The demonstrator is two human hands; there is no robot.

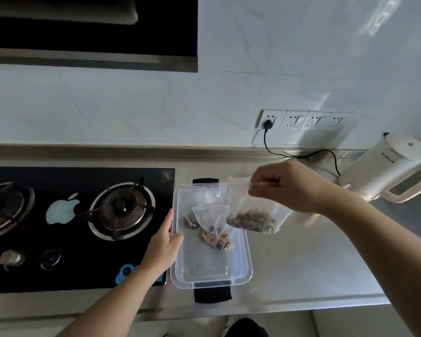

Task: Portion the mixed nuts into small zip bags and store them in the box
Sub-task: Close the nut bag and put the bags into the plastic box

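A zip bag of nuts is pinched at its top by the right hand at centre right — above the clear box, steadied by the left hand's straight fingers.

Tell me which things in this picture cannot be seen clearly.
- Head view: whether the held clear zip bag of nuts is sealed; the right hand covers its strip.
- Nut kinds: too small.
- Clear plastic box, far end: bags hide it.
- Left hand fingers: mostly hidden behind the palm.
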